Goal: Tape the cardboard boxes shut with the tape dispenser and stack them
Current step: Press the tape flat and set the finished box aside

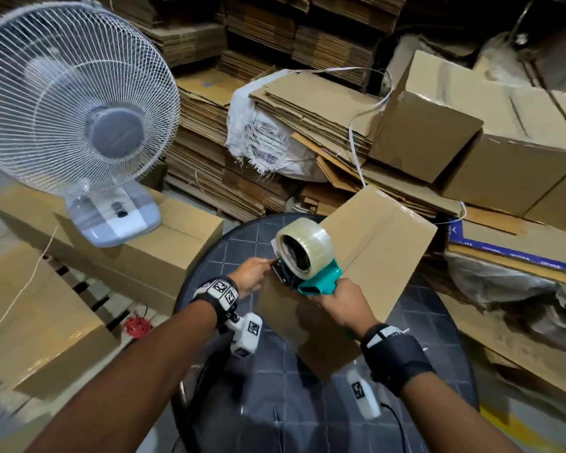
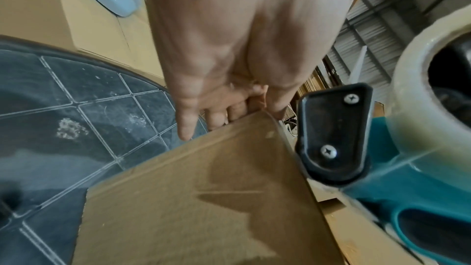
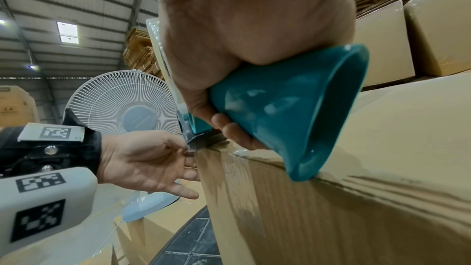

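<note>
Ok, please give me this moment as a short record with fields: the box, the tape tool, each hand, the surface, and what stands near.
box: cardboard box lying on the table, clear tape along its top seam
tool: teal tape dispenser with clear roll, its blade end at the box's left edge
right hand: right hand grips the dispenser handle
left hand: left hand, fingers straight, touches the box's left end beside the blade
surface: dark round table with a tile pattern
nearby: white fan standing on another box; stacks of flat cardboard behind

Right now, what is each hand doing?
Left hand: open, straight fingers touching the cardboard box edge.
Right hand: fingers curled round the tape dispenser handle.
</note>
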Motion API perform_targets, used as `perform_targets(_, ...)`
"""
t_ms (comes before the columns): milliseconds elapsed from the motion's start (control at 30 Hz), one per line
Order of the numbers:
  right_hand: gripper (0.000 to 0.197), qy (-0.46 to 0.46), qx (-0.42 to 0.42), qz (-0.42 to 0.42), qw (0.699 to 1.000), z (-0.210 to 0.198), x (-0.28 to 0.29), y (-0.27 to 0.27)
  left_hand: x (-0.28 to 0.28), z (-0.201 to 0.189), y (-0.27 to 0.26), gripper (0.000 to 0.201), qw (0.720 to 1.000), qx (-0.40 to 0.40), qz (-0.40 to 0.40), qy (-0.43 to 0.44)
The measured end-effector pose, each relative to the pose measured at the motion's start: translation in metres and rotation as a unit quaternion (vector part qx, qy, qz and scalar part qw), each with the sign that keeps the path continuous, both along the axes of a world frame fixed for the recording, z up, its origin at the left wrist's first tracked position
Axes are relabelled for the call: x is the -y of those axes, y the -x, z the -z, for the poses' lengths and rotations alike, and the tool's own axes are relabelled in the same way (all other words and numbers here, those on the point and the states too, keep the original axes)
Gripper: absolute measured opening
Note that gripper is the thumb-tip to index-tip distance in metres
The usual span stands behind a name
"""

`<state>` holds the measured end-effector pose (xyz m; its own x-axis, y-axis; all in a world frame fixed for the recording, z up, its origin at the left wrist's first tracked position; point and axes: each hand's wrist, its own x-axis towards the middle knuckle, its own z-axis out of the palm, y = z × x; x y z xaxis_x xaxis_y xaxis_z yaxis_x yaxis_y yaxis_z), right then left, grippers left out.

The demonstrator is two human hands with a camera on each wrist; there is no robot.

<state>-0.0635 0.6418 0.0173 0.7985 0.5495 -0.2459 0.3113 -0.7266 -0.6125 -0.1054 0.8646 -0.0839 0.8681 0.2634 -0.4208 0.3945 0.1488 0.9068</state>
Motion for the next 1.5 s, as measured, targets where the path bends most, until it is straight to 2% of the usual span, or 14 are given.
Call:
perform_targets(267, 0.015, -0.001, 0.011, -0.019, 1.0, 0.005, 0.018, 0.001, 0.014, -0.017, 0.003, 0.027, 0.998, -0.003, -0.043, -0.042)
perform_targets(500, 0.022, 0.047, -0.011, 0.04, 0.998, 0.008, 0.12, 0.011, 0.033, -0.024, -0.001, 0.034, 0.993, 0.023, -0.105, -0.051)
perform_targets(600, 0.014, 0.046, -0.014, 0.039, 0.998, 0.008, 0.144, 0.023, 0.034, -0.023, -0.001, 0.034, 0.992, 0.026, -0.1, -0.074)
perform_targets(667, 0.013, 0.057, 0.013, 0.037, 0.998, 0.009, 0.144, 0.025, 0.033, -0.025, 0.0, 0.032, 0.989, 0.002, -0.054, -0.137)
perform_targets(700, 0.014, 0.062, 0.022, 0.039, 0.997, 0.009, 0.143, 0.023, 0.032, -0.023, 0.001, 0.038, 0.98, -0.021, -0.011, -0.199)
perform_targets(767, 0.016, 0.056, 0.021, 0.04, 0.997, 0.008, 0.142, 0.022, 0.031, -0.019, 0.008, 0.056, 0.925, -0.044, 0.065, -0.371)
perform_targets(800, 0.017, 0.05, 0.015, 0.042, 0.998, 0.008, 0.143, 0.021, 0.034, -0.019, 0.013, 0.058, 0.891, -0.021, 0.073, -0.448)
perform_targets(867, 0.019, 0.042, 0.007, 0.045, 0.998, 0.007, 0.144, 0.022, 0.043, -0.02, 0.023, 0.057, 0.816, 0.078, 0.099, -0.564)
perform_targets(967, 0.024, 0.051, 0.011, 0.042, 0.998, 0.004, 0.142, 0.024, 0.06, -0.018, 0.031, 0.068, 0.698, 0.188, 0.221, -0.654)
perform_targets(1033, 0.025, 0.061, 0.027, 0.04, 0.997, 0.002, 0.14, 0.023, 0.07, -0.012, 0.024, 0.065, 0.643, 0.197, 0.284, -0.684)
perform_targets(1100, 0.024, 0.066, 0.032, 0.041, 0.996, -0.001, 0.138, 0.024, 0.078, -0.004, 0.016, 0.065, 0.641, 0.178, 0.294, -0.687)
perform_targets(1200, 0.023, 0.049, 0.02, 0.041, 0.998, -0.003, 0.139, 0.026, 0.081, 0.0, 0.012, 0.057, 0.671, 0.2, 0.253, -0.668)
perform_targets(1333, 0.017, 0.05, -0.015, 0.047, 0.998, -0.005, 0.158, 0.024, 0.078, 0.0, 0.011, 0.047, 0.649, 0.226, 0.246, -0.684)
perform_targets(1500, 0.011, 0.069, -0.036, 0.068, 0.995, 0.002, 0.205, 0.026, 0.082, 0.0, 0.01, 0.053, 0.66, 0.203, 0.242, -0.681)
